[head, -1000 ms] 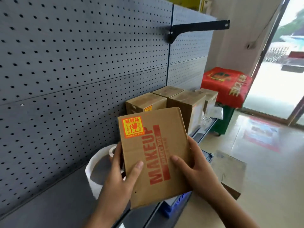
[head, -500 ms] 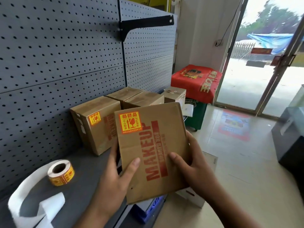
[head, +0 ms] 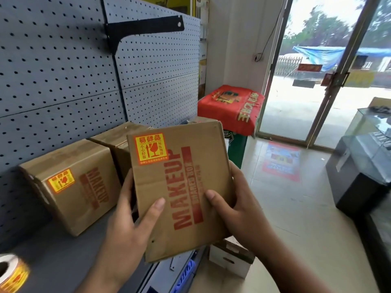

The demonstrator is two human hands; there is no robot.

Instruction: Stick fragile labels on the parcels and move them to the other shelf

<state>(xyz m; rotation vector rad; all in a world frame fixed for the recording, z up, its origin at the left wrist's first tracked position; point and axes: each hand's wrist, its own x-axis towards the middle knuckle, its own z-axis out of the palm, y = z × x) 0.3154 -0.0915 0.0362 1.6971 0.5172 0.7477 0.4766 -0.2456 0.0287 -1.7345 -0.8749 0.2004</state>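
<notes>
I see 1 cardboard box [head: 182, 191] held in the air in front of the shelf [head: 63, 261], its printed face turned toward the camera. Its long axis runs from lower right to upper left, tilted slightly off vertical; the word MAKEUP reads upward along that axis. A fragile label [head: 151, 149] sits at the upper left corner of this face. The left hand [head: 129, 227] grips the box's left edge, thumb across the front. The right hand [head: 237, 206] grips the right edge, thumb likewise on the front. On the shelf to the left stands a second box [head: 72, 185] bearing its own label [head: 61, 180], with a third box [head: 118, 144] behind it. A label roll [head: 12, 273] lies at the lower left corner.
</notes>
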